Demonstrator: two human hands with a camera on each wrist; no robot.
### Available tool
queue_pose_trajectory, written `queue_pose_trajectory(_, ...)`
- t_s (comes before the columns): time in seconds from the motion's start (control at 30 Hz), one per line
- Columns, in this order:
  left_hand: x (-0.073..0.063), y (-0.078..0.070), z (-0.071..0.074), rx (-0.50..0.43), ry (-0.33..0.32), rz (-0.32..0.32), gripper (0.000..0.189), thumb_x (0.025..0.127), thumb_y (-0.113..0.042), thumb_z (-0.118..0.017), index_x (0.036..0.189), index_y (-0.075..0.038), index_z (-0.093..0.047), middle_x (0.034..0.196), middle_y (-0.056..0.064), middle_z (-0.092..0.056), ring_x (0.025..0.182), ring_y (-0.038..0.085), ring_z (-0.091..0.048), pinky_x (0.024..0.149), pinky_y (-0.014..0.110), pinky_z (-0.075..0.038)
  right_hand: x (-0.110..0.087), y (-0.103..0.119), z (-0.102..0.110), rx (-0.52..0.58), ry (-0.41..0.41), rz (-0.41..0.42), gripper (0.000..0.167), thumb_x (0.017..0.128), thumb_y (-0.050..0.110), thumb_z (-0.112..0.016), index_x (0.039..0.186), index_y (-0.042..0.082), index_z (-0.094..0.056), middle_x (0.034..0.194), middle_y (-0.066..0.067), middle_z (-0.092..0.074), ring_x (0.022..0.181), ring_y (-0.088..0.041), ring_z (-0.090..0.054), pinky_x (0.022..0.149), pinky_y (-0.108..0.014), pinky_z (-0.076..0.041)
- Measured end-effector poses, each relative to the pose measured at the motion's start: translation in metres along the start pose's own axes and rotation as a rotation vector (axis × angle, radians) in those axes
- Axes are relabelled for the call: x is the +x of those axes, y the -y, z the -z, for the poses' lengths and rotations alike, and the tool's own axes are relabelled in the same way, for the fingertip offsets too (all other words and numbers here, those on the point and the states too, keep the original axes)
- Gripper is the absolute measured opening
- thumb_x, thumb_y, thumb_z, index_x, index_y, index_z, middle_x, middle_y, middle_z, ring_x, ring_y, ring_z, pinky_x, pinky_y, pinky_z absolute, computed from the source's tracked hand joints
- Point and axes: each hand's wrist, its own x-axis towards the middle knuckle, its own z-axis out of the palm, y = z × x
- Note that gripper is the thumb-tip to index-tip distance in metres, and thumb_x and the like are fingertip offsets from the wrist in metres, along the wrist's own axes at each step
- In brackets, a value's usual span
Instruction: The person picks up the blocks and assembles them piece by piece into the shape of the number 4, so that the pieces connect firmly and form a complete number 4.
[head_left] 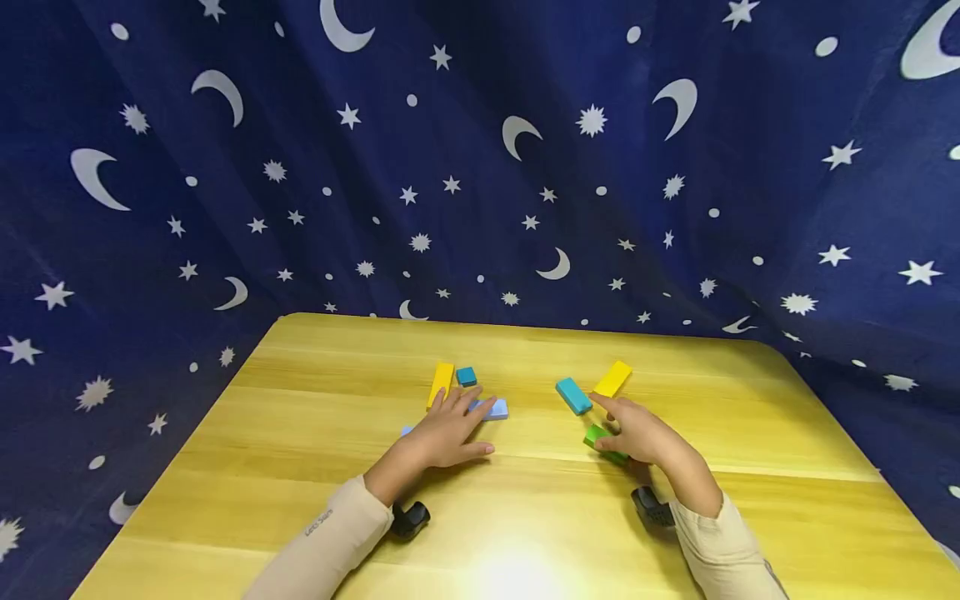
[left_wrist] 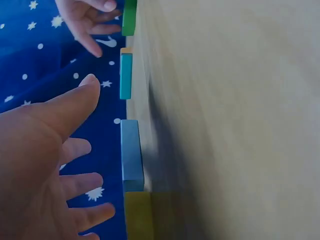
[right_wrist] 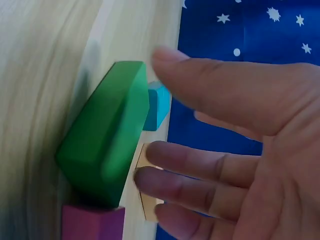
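Observation:
My left hand [head_left: 447, 433] hovers with spread fingers over a light blue block [head_left: 497, 409]; a yellow block [head_left: 440, 383] and a small dark blue block [head_left: 466, 377] lie just beyond its fingertips. Another light blue piece [head_left: 407, 431] is mostly covered by that hand. Around a green block [head_left: 597, 437] reaches my right hand [head_left: 637, 433], its thumb overlapping the block in the head view. Seen from the right wrist, the thumb and loosely bent fingers stand apart from the green block. A purple block [right_wrist: 92, 222] lies right beside the green one, hidden in the head view.
Past the right fingertips lie a turquoise block [head_left: 573, 396] and a second yellow block [head_left: 613, 378]. All blocks are on a wooden table [head_left: 315, 417]. A dark blue curtain [head_left: 465, 150] with moons and stars hangs behind the table's far edge.

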Motion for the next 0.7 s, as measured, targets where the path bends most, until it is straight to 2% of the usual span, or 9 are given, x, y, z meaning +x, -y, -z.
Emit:
queue_pose_trajectory(0.17,-0.009,-0.005,-0.012,0.021,0.044,-0.013,0.067,0.089,-0.05,-0.048,0.145,-0.018,-0.026,0.148,0.011,-0.029,0.136,0.029,-0.028,0.109,0.055,-0.017,-0.008,0.004,-0.012,-0.002,0.063,-0.013,0.072,0.074,0.015,-0.074,0.135,0.0,-0.04,0.104,-0.019,-0.055,0.088,-0.026,-0.057,0.071,-0.039,-0.049)
queue_pose_trajectory(0.33,-0.005,-0.007,-0.006,0.101,0.008,-0.046,0.061,0.089,-0.051,-0.047,0.139,-0.017,-0.038,0.143,0.009,-0.039,0.131,0.028,-0.036,0.109,0.054,-0.018,-0.007,0.006,-0.01,-0.056,0.032,-0.013,0.065,0.075,0.005,-0.07,0.134,0.001,-0.041,0.108,-0.024,-0.053,0.083,-0.025,-0.056,0.066,-0.037,-0.047)
queue_pose_trajectory(0.47,-0.004,-0.009,0.0,0.145,0.033,-0.034,0.061,0.089,-0.052,-0.046,0.139,-0.018,-0.04,0.144,0.008,-0.037,0.131,0.029,-0.035,0.109,0.054,-0.018,-0.003,0.007,-0.009,-0.074,0.034,-0.006,0.06,0.076,-0.003,-0.065,0.133,0.001,-0.043,0.112,-0.027,-0.052,0.085,-0.027,-0.056,0.063,-0.035,-0.046)
queue_pose_trajectory(0.7,-0.005,-0.012,0.001,0.152,0.049,-0.015,0.059,0.089,-0.052,-0.046,0.138,-0.019,-0.041,0.143,0.008,-0.038,0.132,0.031,-0.033,0.11,0.053,-0.018,0.005,0.008,-0.011,-0.084,0.042,0.013,0.056,0.076,-0.004,-0.065,0.129,0.002,-0.047,0.108,-0.026,-0.053,0.081,-0.026,-0.056,0.062,-0.035,-0.046)
